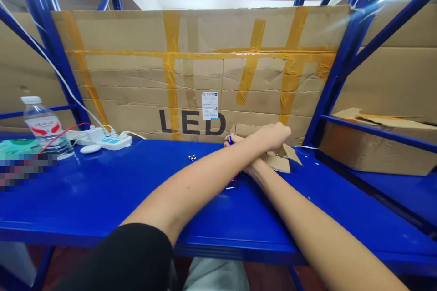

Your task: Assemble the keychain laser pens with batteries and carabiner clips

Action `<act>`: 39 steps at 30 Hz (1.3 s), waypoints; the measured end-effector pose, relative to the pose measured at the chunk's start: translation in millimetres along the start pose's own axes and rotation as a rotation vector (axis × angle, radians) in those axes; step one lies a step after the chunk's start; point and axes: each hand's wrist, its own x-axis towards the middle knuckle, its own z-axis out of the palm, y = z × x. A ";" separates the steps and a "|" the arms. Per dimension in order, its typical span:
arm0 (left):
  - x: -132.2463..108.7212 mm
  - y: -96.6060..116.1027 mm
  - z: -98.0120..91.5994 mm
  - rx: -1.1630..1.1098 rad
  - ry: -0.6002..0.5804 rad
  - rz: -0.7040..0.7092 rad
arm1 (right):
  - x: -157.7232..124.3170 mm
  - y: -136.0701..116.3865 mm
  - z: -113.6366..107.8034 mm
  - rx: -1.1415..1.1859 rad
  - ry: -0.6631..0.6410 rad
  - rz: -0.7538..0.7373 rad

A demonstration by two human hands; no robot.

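Observation:
My forearms cross over the blue shelf (102,191). My left hand (275,135) reaches right, knuckles up and fingers curled down over a small open cardboard box (282,161); what it holds is hidden. Most of my right hand (231,139) lies behind the left forearm. Its fingertips show above the forearm, pinched on a small blue object (230,140). Some small dark and blue parts (234,185) lie on the shelf under my crossed wrists.
A large taped cardboard sheet marked LED (205,77) backs the shelf. At the left stand a water bottle (46,127), a white power strip (112,140) with cables and a white mouse (90,148). Tiny metal parts (191,158) lie mid-shelf. A cardboard box (375,143) sits right.

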 end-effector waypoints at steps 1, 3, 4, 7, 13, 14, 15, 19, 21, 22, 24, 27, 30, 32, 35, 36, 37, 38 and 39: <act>-10.1 -8.8 -14.2 0.024 0.020 0.029 | -3.6 -2.0 4.0 0.020 0.008 -0.059; -43.1 -34.8 -42.2 0.054 0.152 0.083 | -9.8 -7.0 11.1 0.002 0.016 -0.118; -65.9 -51.8 -53.9 0.023 0.235 0.070 | -12.4 -9.7 13.7 -0.029 0.015 -0.115; -147.9 -111.1 -71.4 -0.026 0.315 -0.174 | -18.3 -15.7 16.9 -0.102 -0.039 -0.080; -243.4 -182.3 -50.6 -0.117 -0.217 -0.393 | -24.0 -12.8 17.6 -0.129 -0.135 -0.022; -244.9 -183.4 -47.2 -0.125 -0.283 -0.394 | -24.3 -11.4 18.1 -0.150 -0.148 -0.013; -244.3 -182.9 -45.1 -0.128 -0.337 -0.394 | -24.6 -9.9 18.6 -0.175 -0.161 -0.007; -240.6 -178.6 -46.0 -0.138 -0.401 -0.369 | -26.0 -3.7 21.4 -0.250 -0.209 0.014; -242.2 -179.4 -47.7 -0.162 -0.399 -0.368 | -26.5 -0.4 22.7 -0.276 -0.223 0.019; -243.5 -180.4 -48.0 -0.174 -0.399 -0.378 | -26.6 1.1 23.2 -0.288 -0.226 0.022; -245.6 -182.3 -47.8 -0.189 -0.382 -0.421 | -26.4 3.7 23.7 -0.309 -0.228 0.023; -245.2 -180.7 -47.4 -0.227 -0.241 -0.484 | -25.5 6.3 23.0 -0.347 -0.241 0.003; -237.6 -167.4 -49.3 -0.369 -0.009 -0.518 | -24.0 8.6 21.0 -0.427 -0.264 -0.058; -228.7 -150.8 -51.9 -0.531 0.113 -0.530 | -22.9 9.9 19.9 -0.499 -0.278 -0.109; -214.6 -120.8 -55.3 -0.737 0.193 -0.481 | -22.3 10.2 19.8 -0.610 -0.293 -0.174; -210.9 -111.7 -55.9 -0.750 0.219 -0.462 | -22.3 9.8 20.1 -0.640 -0.295 -0.190; -208.2 -103.8 -56.2 -0.758 0.247 -0.461 | -22.4 9.2 20.5 -0.662 -0.297 -0.201; -206.3 -97.5 -56.3 -0.769 0.262 -0.469 | -22.5 8.6 20.8 -0.677 -0.297 -0.208; -205.4 -92.9 -56.4 -0.779 0.275 -0.482 | -22.4 8.0 21.1 -0.687 -0.296 -0.214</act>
